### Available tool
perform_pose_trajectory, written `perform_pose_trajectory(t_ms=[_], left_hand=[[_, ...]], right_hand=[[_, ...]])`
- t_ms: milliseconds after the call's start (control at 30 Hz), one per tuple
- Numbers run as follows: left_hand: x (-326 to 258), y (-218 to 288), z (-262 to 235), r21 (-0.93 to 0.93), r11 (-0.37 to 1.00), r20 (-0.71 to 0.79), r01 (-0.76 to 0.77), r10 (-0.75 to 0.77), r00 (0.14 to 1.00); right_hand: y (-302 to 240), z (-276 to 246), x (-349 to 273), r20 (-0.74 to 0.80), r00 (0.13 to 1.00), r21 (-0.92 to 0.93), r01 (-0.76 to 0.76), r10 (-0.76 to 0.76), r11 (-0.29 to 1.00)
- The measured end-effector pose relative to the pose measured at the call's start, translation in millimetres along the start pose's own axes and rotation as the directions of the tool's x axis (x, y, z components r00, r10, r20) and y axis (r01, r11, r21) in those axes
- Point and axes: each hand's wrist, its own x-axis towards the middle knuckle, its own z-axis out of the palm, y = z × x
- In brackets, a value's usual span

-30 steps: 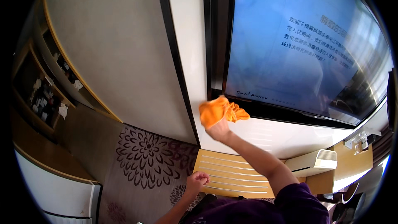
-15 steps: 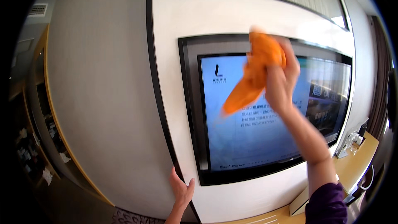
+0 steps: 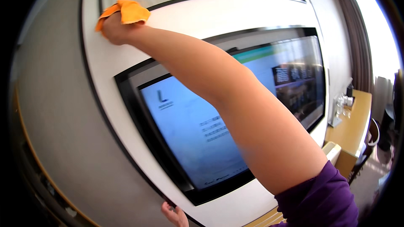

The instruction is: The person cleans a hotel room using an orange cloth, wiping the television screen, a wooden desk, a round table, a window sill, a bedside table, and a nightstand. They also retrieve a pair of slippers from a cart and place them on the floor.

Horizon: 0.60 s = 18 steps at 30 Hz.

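Hotel-type room bg: white wall panel (image 3: 235, 17) w/ dark trim, big wall-mounted TV (image 3: 202, 138) lit w/ a blue menu screen, wooden desk (image 3: 351, 130) at 3 o'clock by a curtained window.

Right hand (image 3: 114, 28) is up at 11 o'clock of the frame, arm fully stretched across the screen, fingers closed round an orange cloth (image 3: 126, 11), pressing it to the white panel just above the TV's top-left corner. Cloth is bunched, part sticks out past the knuckles.

Left hand (image 3: 176, 215) shows at 6 o'clock, only fingertips and part of the palm in view, laid flat and spread against the panel's lower edge below the TV; holds nothing.

Purple sleeve (image 3: 320, 204) at 5 o'clock. Glasses or small items (image 3: 343, 103) on the desk, too small to tell.

Risks, as judged: reach is at full stretch, so balance prob leans on the left hand; a slip there could drop body weight onto the screen. Forearm passes close over the TV, could smear or knock it. Loose bunched cloth could slip from the grip at that height.
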Motion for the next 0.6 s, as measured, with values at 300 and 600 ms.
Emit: perform_pose_trajectory(t_ms=[300, 600], left_hand=[[-91.4, 186.1, 35.0, -0.224, 0.944, 0.173, -0.243, 0.284, 0.943], [-245.1, 286.0, 179.0, -0.437, 0.896, 0.567, -0.077, 0.342, 0.749]], right_hand=[[231.1, -53.2, -97.8, -0.014, 0.998, -0.19, -0.064, 0.062, 0.98], [575.8, -124.1, -246.1, 0.039, 0.949, -0.274, -0.291, 0.313, 0.917]])
